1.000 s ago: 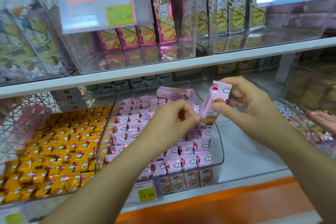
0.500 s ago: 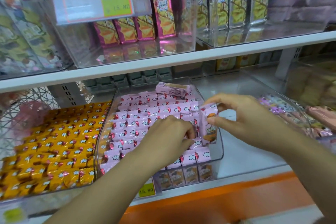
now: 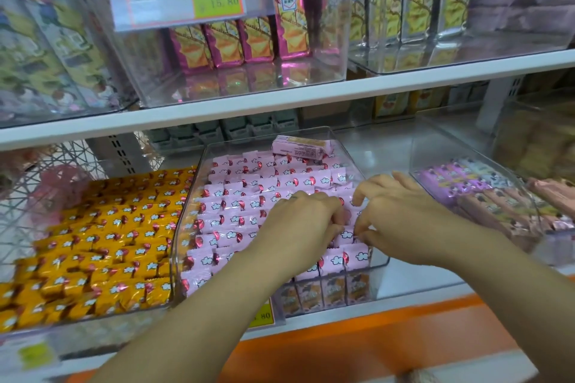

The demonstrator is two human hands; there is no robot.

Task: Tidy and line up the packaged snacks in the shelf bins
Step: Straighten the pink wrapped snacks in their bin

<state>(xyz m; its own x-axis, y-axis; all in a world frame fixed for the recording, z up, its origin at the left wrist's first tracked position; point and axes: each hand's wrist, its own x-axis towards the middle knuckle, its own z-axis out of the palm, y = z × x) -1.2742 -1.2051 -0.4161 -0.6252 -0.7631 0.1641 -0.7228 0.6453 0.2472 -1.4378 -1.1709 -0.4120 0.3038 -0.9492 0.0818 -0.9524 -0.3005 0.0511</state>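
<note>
Pink packet (image 3: pixel 343 216), held up w/ both hands 1 s ago, is now down in the clear bin (image 3: pixel 383 261), at its 3 o'clock side, slotted btwn rows. Right hand (image 3: pixel 404 221): fingers bent, a bit spread, thumb + index pinching it. Left hand (image 3: pixel 298 221): curled over the row, tips hidden, can't tell grip. Sideways packet (image 3: pixel 300 148) at 12 o'clock prob. needs fixing next.

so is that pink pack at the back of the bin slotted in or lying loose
Lying loose: the pink pack rests on its side atop the back rows, not slotted among them.
</note>
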